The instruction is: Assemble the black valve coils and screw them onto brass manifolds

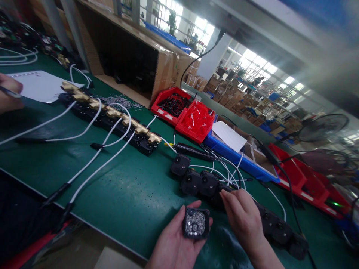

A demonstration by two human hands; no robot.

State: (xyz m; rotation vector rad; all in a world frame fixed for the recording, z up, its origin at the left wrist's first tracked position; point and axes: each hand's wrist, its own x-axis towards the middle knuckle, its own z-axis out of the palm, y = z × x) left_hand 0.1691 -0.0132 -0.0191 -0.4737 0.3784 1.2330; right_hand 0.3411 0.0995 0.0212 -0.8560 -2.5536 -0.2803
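My left hand is palm up, its fingers curled round a small black square box. Inside the box lies a heap of tiny silvery metal parts that look like screws. To the right, my right hand is closed in a pinch; whatever its fingertips hold, if anything, is hidden. Those fingertips are over a row of black housings, which runs on behind the hand towards the lower right. A single black housing sits at the row's upper left end. White cables lie behind the row.
Brass fittings on black housings line the left, with white cables trailing over the table edge. Red bins and a blue tray stand behind. A black-and-yellow tool hangs near them. Another person's hand holds a pen at far left.
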